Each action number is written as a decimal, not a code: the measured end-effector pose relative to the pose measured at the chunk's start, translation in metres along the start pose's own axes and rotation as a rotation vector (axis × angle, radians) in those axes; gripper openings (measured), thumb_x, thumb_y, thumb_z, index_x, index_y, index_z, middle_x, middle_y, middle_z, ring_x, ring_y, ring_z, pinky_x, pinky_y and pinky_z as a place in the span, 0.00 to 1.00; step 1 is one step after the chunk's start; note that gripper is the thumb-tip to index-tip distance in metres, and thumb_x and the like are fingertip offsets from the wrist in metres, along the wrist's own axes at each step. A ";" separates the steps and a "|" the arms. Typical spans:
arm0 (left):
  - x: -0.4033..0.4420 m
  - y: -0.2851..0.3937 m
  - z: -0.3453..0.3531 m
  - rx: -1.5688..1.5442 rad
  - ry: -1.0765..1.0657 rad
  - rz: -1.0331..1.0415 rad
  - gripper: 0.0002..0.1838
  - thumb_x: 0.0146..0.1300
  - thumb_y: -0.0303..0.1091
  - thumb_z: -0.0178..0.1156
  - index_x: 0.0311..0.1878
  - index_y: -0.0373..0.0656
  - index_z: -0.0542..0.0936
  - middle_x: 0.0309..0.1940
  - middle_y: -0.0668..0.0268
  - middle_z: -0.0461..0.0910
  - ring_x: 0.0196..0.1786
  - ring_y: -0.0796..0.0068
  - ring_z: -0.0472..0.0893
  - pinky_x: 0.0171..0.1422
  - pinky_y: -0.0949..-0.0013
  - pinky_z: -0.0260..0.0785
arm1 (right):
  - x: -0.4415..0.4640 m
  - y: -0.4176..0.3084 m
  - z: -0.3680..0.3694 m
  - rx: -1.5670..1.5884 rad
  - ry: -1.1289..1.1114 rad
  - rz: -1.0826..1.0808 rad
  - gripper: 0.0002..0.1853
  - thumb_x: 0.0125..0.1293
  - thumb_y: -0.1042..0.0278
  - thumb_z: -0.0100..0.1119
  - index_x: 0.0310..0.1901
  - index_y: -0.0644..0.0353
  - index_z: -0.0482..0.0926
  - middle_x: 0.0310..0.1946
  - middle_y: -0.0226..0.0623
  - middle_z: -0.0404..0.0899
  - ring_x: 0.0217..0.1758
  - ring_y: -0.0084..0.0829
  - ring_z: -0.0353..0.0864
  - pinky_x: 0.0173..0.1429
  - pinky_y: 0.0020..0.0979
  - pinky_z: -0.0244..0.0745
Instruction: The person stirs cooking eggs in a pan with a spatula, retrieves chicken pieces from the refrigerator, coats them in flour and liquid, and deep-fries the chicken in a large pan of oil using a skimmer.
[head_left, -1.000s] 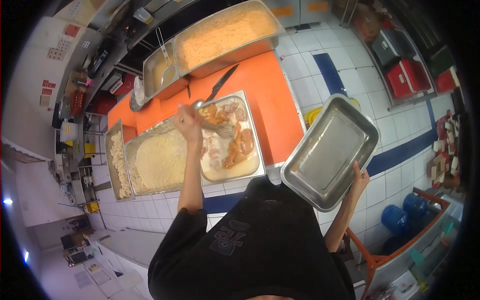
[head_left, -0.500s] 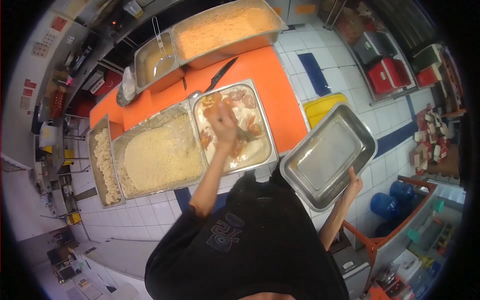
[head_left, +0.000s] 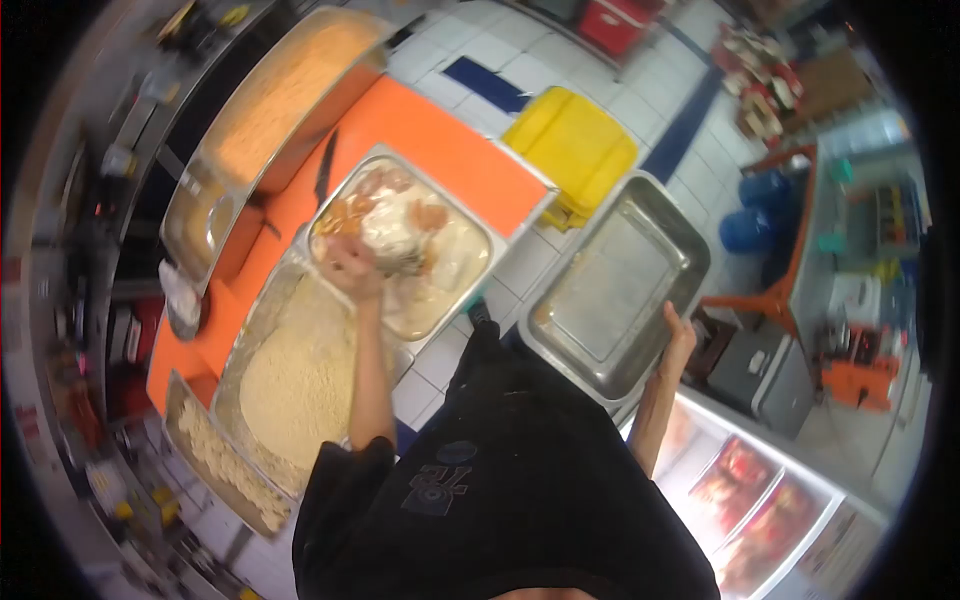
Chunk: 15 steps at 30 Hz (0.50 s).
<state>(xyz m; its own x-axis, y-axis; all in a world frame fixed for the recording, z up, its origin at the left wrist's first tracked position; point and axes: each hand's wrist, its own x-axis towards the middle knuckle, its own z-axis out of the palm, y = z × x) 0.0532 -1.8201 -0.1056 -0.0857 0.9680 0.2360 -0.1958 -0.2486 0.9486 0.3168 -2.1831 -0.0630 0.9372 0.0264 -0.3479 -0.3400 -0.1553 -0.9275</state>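
since the earlier frame the left hand (head_left: 350,268) had shifted from the middle of the batter tray (head_left: 483,222) toward its left side, and the turned view brought more of the yellow bin (head_left: 572,145) into sight. the step in hand appeared to be working the meat pieces (head_left: 378,184) through the white batter (head_left: 460,262), all of it in that tray on the orange tabletop (head_left: 425,130). the left hand was low over the mix, blurred, and whether its fingers were closed on anything i could not tell. the right hand (head_left: 678,335) gripped the near-right rim of a steel pan (head_left: 615,275), held off the tabletop, in front of the bin.

the next move seemed to call for a sure left grip and a level pan. the crumb tray (head_left: 300,375) crowded the batter tray's left side, a dark knife (head_left: 325,172) lay just beyond its far rim, and farther back stood a big tub of orange coating (head_left: 292,100).
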 end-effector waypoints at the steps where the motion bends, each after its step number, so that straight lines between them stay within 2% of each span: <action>1: 0.005 -0.003 -0.007 0.391 0.011 0.221 0.19 0.72 0.37 0.49 0.21 0.46 0.63 0.17 0.67 0.63 0.19 0.74 0.64 0.21 0.71 0.55 | -0.008 0.001 -0.011 -0.020 0.031 -0.016 0.15 0.59 0.60 0.70 0.39 0.63 0.82 0.35 0.32 0.81 0.39 0.24 0.77 0.49 0.28 0.69; 2: 0.010 -0.002 -0.013 0.504 0.056 0.287 0.18 0.71 0.36 0.49 0.23 0.46 0.64 0.18 0.67 0.63 0.21 0.74 0.64 0.23 0.71 0.55 | -0.018 0.001 -0.021 -0.004 0.055 -0.006 0.15 0.58 0.59 0.71 0.37 0.63 0.82 0.33 0.31 0.81 0.37 0.24 0.76 0.47 0.28 0.69; 5: 0.014 0.006 -0.003 0.466 0.041 0.219 0.13 0.71 0.35 0.50 0.28 0.44 0.65 0.23 0.65 0.66 0.25 0.72 0.67 0.27 0.70 0.58 | -0.038 0.009 -0.061 0.050 0.136 -0.016 0.15 0.58 0.57 0.71 0.33 0.62 0.82 0.28 0.30 0.80 0.32 0.22 0.75 0.40 0.28 0.70; 7: 0.006 0.005 0.011 0.488 -0.004 0.198 0.10 0.71 0.34 0.50 0.32 0.43 0.66 0.26 0.64 0.67 0.28 0.71 0.68 0.31 0.69 0.60 | -0.055 -0.007 -0.083 0.003 0.291 -0.006 0.15 0.58 0.58 0.71 0.32 0.63 0.82 0.26 0.28 0.79 0.29 0.21 0.74 0.35 0.28 0.69; 8: 0.005 0.006 0.018 0.505 -0.028 0.208 0.09 0.70 0.34 0.51 0.33 0.43 0.67 0.28 0.63 0.68 0.29 0.71 0.69 0.32 0.68 0.60 | -0.056 0.001 -0.097 0.067 0.294 0.042 0.15 0.59 0.59 0.70 0.33 0.64 0.82 0.26 0.29 0.79 0.28 0.20 0.74 0.34 0.28 0.69; 11: -0.010 0.008 0.068 0.523 -0.175 0.255 0.06 0.70 0.32 0.51 0.38 0.41 0.68 0.32 0.62 0.70 0.33 0.69 0.71 0.37 0.67 0.63 | -0.075 0.034 -0.140 0.272 0.416 0.029 0.13 0.60 0.62 0.68 0.34 0.67 0.84 0.25 0.28 0.80 0.26 0.19 0.73 0.32 0.28 0.68; 15: -0.062 0.024 0.165 0.427 -0.453 0.336 0.06 0.69 0.30 0.52 0.45 0.40 0.70 0.38 0.59 0.72 0.39 0.67 0.74 0.43 0.66 0.66 | -0.130 0.078 -0.201 0.310 0.699 0.040 0.13 0.61 0.63 0.67 0.33 0.69 0.84 0.23 0.29 0.79 0.26 0.19 0.73 0.32 0.29 0.69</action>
<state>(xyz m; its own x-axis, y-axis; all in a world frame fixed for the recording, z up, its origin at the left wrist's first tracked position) 0.2151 -1.8799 -0.0628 0.3588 0.7836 0.5073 0.1782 -0.5909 0.7868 0.1847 -2.3968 -0.0627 0.7207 -0.6201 -0.3100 -0.2844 0.1434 -0.9479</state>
